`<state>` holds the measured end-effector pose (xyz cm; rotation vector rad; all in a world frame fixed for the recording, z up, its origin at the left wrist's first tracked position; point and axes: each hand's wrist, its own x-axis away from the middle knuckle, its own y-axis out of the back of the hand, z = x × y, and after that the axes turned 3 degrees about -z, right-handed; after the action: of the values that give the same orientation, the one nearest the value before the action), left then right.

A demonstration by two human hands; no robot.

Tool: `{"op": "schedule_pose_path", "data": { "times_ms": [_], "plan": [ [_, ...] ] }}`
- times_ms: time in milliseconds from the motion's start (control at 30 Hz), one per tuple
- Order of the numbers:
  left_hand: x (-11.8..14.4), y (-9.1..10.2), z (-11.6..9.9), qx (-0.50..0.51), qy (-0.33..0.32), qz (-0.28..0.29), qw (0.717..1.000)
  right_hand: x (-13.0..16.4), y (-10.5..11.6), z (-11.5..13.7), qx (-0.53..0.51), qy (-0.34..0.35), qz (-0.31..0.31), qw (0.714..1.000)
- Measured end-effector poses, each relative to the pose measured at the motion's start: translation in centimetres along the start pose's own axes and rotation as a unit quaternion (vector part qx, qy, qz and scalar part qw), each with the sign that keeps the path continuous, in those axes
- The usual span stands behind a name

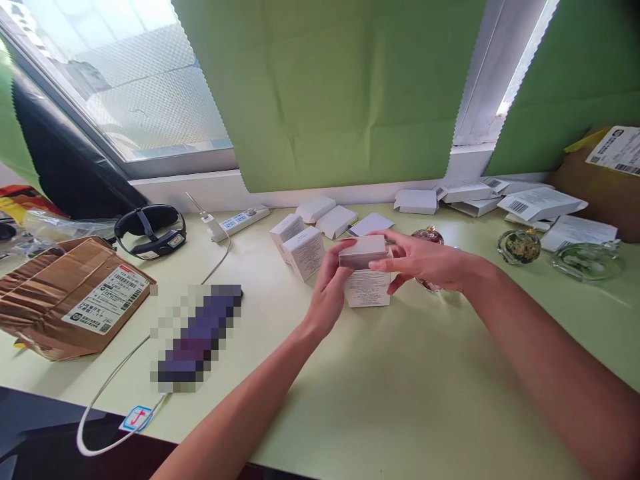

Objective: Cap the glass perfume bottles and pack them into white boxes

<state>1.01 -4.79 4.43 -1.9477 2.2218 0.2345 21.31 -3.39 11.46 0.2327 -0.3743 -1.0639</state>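
At the far left, a torn brown cardboard parcel (70,297) with a printed shipping label is lying on the pale green table (400,400). Just behind it, a black head strap with a small device (150,230) is resting near the window sill. A white cable (115,387) is running from the table's front edge toward a white power strip (240,221), passing beside a blurred dark object (197,337).

Nearer the middle, two small white cartons (299,247) are standing upright side by side, touching each other, with flat white box pieces (327,215) lying behind them.

The left hand (330,290) is wrapping its fingers around the left side of a small white box (367,270), which is standing on the table in the centre, printed text showing on its front face. The right hand (425,260) is reaching in from the right, its fingertips pinching the lid flap on top of the same box, so both hands are gripping the box between them. Behind the right hand, a round glass bottle with a gold cap (429,235) is partly hidden.

Further right, a round glass ornament with greenish filling (519,245) and a clear glass dish (587,260) are sitting apart from each other. Behind them, folded white cartons and labelled papers (505,199) are lying along the sill, and a brown box with a shipping label (607,180) is standing at the far right edge.
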Motion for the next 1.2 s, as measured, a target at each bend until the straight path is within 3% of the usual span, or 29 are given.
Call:
{"op": "schedule_pose_path", "data": {
  "times_ms": [167, 300, 600, 667, 767, 900, 967, 1067, 1133, 1200],
  "plan": [
    [-0.1, -0.2, 0.3, -0.020, -0.072, 0.001, 0.997, 0.0, 1.1, -0.4, -0.105, 0.010, 0.014, 0.994],
    [-0.1, -0.2, 1.0, -0.052, -0.129, -0.042, 0.989, -0.2, 1.4, -0.8, -0.127, 0.004, 0.023, 0.992],
    [-0.1, 0.0, -0.4, -0.043, -0.082, -0.050, 0.994, 0.2, 1.4, -0.5, -0.113, 0.030, 0.065, 0.991],
    [-0.1, 0.0, -0.4, -0.041, -0.095, -0.073, 0.992, 0.9, 2.1, 0.1, -0.082, 0.052, 0.019, 0.995],
    [-0.2, 0.1, 0.1, -0.040, -0.114, -0.110, 0.987, 2.1, 3.8, 0.8, -0.010, 0.104, -0.140, 0.985],
    [-0.3, 0.2, 0.7, -0.100, -0.166, -0.137, 0.971, 3.0, 6.5, 0.2, 0.161, 0.053, -0.303, 0.938],
    [-0.3, 0.2, 0.7, -0.112, -0.196, -0.129, 0.965, 3.0, 7.7, -0.6, 0.221, 0.025, -0.338, 0.914],
    [-0.4, 0.5, 0.4, -0.131, -0.212, -0.147, 0.957, 3.0, 8.8, -1.6, 0.247, 0.016, -0.351, 0.903],
    [-0.5, 0.7, 0.1, -0.154, -0.175, -0.165, 0.958, 3.1, 9.1, -2.0, 0.249, 0.016, -0.356, 0.901],
    [-0.7, 0.9, 0.0, -0.189, -0.101, -0.130, 0.968, 3.2, 9.3, -2.1, 0.248, 0.019, -0.358, 0.900]
  ]
}}
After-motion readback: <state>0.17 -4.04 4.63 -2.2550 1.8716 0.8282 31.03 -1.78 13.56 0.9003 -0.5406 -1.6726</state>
